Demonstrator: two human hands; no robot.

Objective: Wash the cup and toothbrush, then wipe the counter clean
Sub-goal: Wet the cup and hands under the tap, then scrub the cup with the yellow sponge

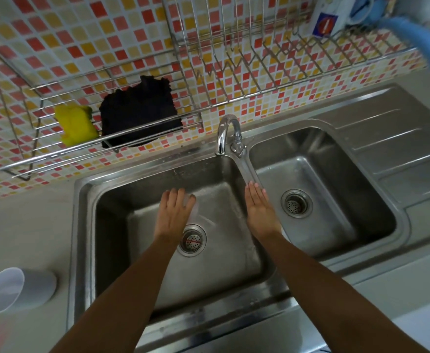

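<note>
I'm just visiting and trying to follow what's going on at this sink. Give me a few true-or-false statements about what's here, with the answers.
1. The cup lies on its side on the counter left of the sink. True.
2. Both hands are over the right basin. False: the left hand and right hand are over the left basin.
3. A yellow sponge sits in the wire rack on the wall. True.
4. The right hand grips a toothbrush. False: it is flat and open, holding nothing.
5. The dark cloth is in the basin. False: it is in the rack beside the sponge.
</note>
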